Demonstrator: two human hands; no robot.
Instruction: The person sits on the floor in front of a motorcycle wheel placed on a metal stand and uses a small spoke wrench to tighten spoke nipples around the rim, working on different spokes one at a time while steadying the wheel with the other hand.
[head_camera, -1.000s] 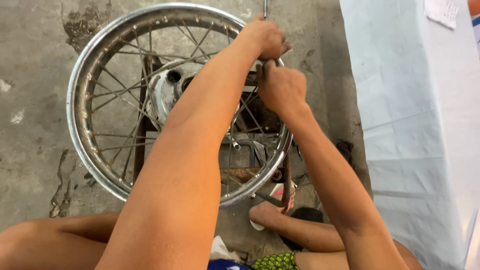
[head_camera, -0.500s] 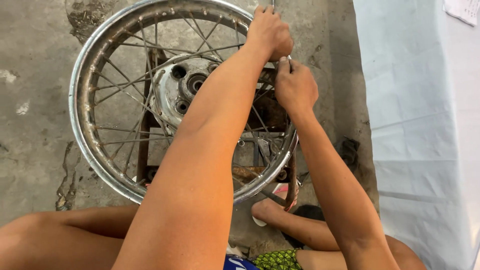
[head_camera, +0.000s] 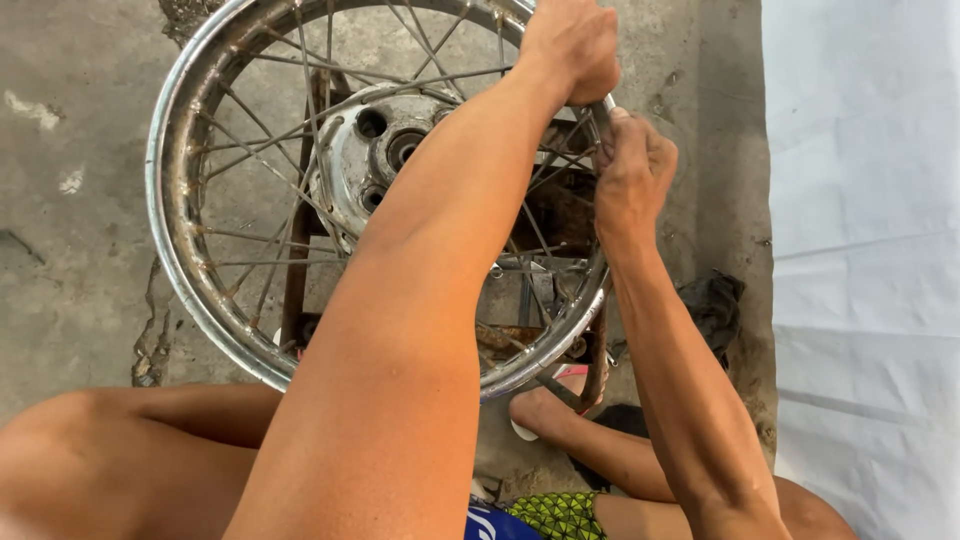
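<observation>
A spoked wheel (head_camera: 250, 200) stands upright on a rusty stand on the concrete floor. Both hands meet at its far right rim: left hand (head_camera: 572, 45) fisted over the rim, right hand (head_camera: 632, 170) just below, curled around a spoke.

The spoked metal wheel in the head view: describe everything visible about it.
The round, silvery spoked metal wheel has a shiny rim with rust spots, thin crossing wire spokes and a dull grey hub with round holes. No tyre is on it. It sits in a rusty brown metal stand on the cracked concrete floor, its face tilted toward the camera. The left hand and right hand both grip its rim at the upper right; the left forearm crosses over the spokes.
</observation>
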